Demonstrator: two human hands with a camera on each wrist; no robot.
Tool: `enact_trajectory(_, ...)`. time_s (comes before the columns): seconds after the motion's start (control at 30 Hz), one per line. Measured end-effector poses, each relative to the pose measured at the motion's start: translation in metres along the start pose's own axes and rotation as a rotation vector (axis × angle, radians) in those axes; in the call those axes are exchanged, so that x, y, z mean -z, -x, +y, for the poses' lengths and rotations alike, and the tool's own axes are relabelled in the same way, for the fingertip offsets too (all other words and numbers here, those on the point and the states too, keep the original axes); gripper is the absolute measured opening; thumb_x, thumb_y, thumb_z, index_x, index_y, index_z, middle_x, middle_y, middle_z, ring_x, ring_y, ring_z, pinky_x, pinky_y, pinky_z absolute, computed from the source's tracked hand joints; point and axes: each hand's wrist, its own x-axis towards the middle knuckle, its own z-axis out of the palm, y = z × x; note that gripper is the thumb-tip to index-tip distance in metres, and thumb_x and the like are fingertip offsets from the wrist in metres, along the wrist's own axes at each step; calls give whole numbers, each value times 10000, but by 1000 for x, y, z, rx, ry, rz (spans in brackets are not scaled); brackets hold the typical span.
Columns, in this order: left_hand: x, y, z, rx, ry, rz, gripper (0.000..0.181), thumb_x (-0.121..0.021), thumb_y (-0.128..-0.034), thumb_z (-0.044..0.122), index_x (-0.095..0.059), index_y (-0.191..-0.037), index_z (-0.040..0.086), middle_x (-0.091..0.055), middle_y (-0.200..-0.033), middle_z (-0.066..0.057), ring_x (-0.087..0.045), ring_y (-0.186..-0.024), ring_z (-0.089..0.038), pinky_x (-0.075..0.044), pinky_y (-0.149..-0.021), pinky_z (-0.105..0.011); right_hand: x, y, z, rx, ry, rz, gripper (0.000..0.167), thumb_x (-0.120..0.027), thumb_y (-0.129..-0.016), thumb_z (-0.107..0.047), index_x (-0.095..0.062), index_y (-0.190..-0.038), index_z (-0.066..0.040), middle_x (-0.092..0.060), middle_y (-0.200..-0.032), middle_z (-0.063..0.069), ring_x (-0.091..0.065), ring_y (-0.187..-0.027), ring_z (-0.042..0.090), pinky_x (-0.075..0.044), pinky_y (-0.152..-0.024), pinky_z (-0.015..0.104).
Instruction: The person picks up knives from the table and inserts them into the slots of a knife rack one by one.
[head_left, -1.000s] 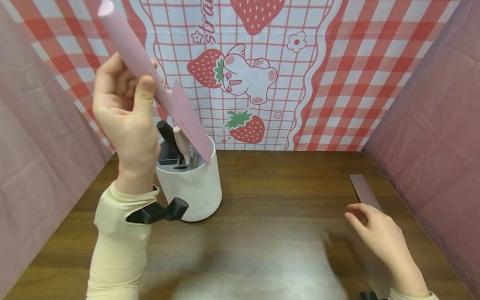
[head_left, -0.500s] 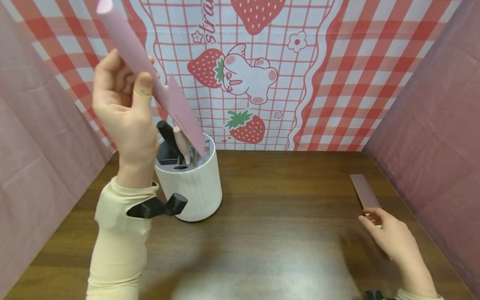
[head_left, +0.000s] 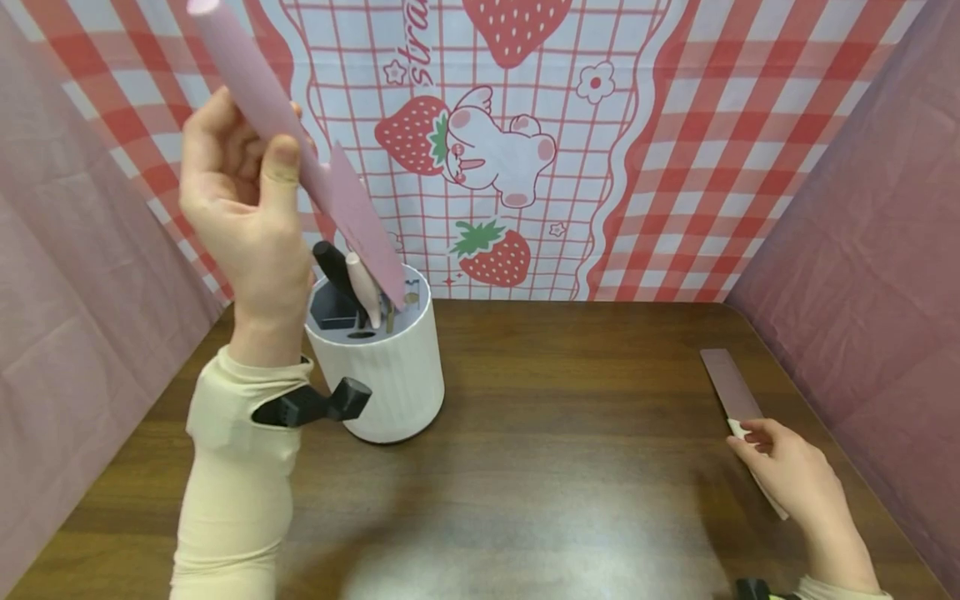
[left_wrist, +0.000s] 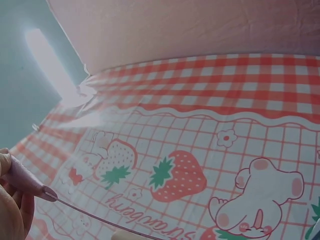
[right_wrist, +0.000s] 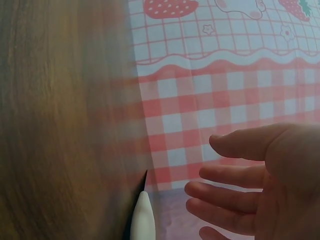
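Observation:
My left hand [head_left: 243,217] holds a pink knife [head_left: 348,204] by its handle, up at the left. The blade slants down to the right, its tip in front of or at the top of a white round knife block [head_left: 386,383]; which of these I cannot tell. In the left wrist view, my fingers wrap the pink handle [left_wrist: 25,181]. My right hand [head_left: 795,471] hovers over a second knife lying on the table, with a mauve blade [head_left: 729,382] and white handle [head_left: 738,428]. In the right wrist view, its fingers [right_wrist: 225,197] are spread, apart from the white handle [right_wrist: 143,217].
A black handle [head_left: 336,271] and a pale pink handle [head_left: 363,287] stick up from the knife block. Behind the brown wooden table [head_left: 555,400] hangs a strawberry-print cloth [head_left: 577,167]. Pink cloths [head_left: 862,267] close off both sides.
My right hand has moved right and slightly down, over the lying knife's handle. My left hand has risen slightly with the pink knife, whose tip shifted left and up.

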Motion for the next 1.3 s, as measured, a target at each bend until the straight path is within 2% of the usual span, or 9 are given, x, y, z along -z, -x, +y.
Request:
enact_trajectory(0.2,-1,-2,2,4,-22,-17,348,-661,-750,62,-571,-1067,-52,-635,-932,-157,-578,-818,-261,-488,-797,-335,-2,-3,5,-20,9,-1,607,-421,-923,-469,-464,-1226,56,-566,-1109,274,-531,-953,470,-437,-598,492)
enact_trajectory(0.4,0,-1,-1,19,-3,-7,366,-679,-726,70,-586,-1058,-53,-634,-900,-154,-569,-762,-243,-493,-753,-314,-3,-4,10,-54,21,-23,632,-392,-925,-485,-451,-1230,66,-547,-1097,292,-522,-938,480,-435,-571,484)
enact_trajectory(0.5,0,-1,-3,14,-6,-22,375,-683,-725,73,-594,-1067,-54,-634,-893,-154,-571,-747,-237,-496,-720,-297,-2,-4,12,-57,21,-42,639,-386,-929,-484,-443,-1228,78,-531,-1089,309,-515,-928,492,-435,-563,482)
enact_trajectory(0.67,1,0,-6,10,-47,-67,352,-654,-751,74,-607,-1080,-43,-640,-904,-148,-570,-759,-247,-476,-681,-276,-2,-4,13,-62,24,-55,632,-387,-931,-480,-444,-1221,78,-525,-1083,309,-520,-920,484,-438,-559,461)
enact_trajectory(0.93,2,0,-13,-2,-96,-75,341,-655,-761,87,-610,-1080,-24,-648,-918,-152,-577,-775,-273,-467,-690,-289,-3,-4,15,-84,14,-65,638,-381,-924,-496,-447,-1226,62,-535,-1077,288,-521,-926,478,-430,-561,446)
enact_trajectory(1.0,2,-1,-15,7,-79,-67,355,-663,-749,97,-608,-1078,-26,-649,-916,-155,-579,-767,-269,-465,-681,-287,-3,-4,15,-86,10,-63,638,-383,-923,-497,-447,-1228,60,-537,-1076,286,-521,-927,478,-428,-562,447)
enact_trajectory(1.1,3,-1,-18,53,-49,-49,363,-677,-735,87,-604,-1073,-26,-648,-905,-137,-581,-761,-251,-458,-669,-271,-3,-6,15,-87,10,-53,629,-393,-923,-490,-451,-1228,56,-541,-1073,283,-523,-929,477,-427,-567,454)
enact_trajectory(1.23,4,0,-22,115,-61,-43,353,-676,-736,65,-597,-1070,-20,-648,-896,-95,-584,-770,-221,-454,-672,-247,-3,-6,16,-89,7,-55,624,-388,-928,-481,-443,-1234,61,-530,-1095,301,-504,-951,497,-426,-598,487)
enact_trajectory(1.3,5,0,-25,124,-80,-49,349,-675,-739,67,-598,-1069,-17,-648,-891,-84,-589,-773,-212,-451,-667,-241,-2,-5,17,-95,3,-54,623,-383,-931,-478,-439,-1239,61,-522,-1121,314,-485,-973,514,-422,-625,513)
